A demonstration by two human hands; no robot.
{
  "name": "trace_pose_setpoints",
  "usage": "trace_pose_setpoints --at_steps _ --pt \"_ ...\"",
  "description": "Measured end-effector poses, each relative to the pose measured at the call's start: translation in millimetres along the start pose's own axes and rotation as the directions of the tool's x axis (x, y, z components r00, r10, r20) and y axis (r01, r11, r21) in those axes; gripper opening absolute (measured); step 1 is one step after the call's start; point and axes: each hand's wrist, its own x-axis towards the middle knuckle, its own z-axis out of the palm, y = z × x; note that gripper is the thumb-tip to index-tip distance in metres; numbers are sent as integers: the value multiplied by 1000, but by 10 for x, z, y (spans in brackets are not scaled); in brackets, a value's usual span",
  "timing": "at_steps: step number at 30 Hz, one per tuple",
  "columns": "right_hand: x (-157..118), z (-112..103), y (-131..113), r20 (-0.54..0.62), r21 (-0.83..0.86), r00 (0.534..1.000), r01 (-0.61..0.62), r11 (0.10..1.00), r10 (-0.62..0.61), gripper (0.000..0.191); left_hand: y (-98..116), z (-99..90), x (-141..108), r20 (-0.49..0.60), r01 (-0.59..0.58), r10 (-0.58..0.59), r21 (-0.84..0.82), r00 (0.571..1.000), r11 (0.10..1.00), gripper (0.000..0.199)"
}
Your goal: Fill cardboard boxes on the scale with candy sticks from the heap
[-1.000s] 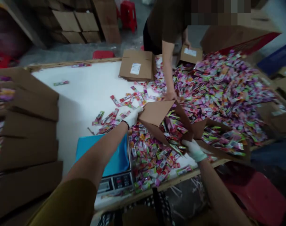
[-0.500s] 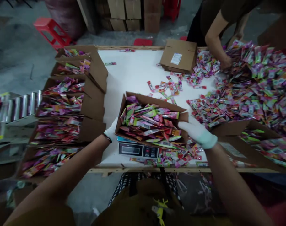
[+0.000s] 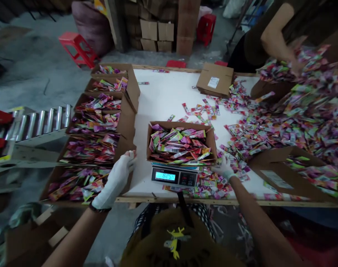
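Cardboard box [image 3: 180,125] of foil sachets [image 3: 180,146], on digital scale [image 3: 174,177]

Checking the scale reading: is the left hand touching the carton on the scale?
Apart: the head view shows white table between the left hand and the carton.

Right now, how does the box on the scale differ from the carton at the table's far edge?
The box is open and full of colourful sachets; the carton looks folded shut. The box sits on a digital scale, the carton on the white table. Both are brown cardboard.
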Motion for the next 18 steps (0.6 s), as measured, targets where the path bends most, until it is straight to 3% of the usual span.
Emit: trace_pose_setpoints --at_steps 3,6,13,16,18 --pt "-216 473 226 30 -154 996 -84 985 89 106 -14 -195 -77 -76 43 -41 25 996 999 36" --pt "-249 571 321 82 -224 995 -43 974 63 74 18 -277 -127 -71 34 -32 25 997 999 41" --pt "-53 -12 389 119 -238 993 37 971 -9 26 -31 -162 -103 21 14 -16 112 1000 994 59" --pt "-63 -310 351 99 -256 994 60 965 -36 21 -88 -130 -99 40 -15 10 143 999 990 67" --pt "-106 -560 277 81 -275 996 55 960 -34 28 -100 -134 -107 58 -35 25 171 998 985 68"
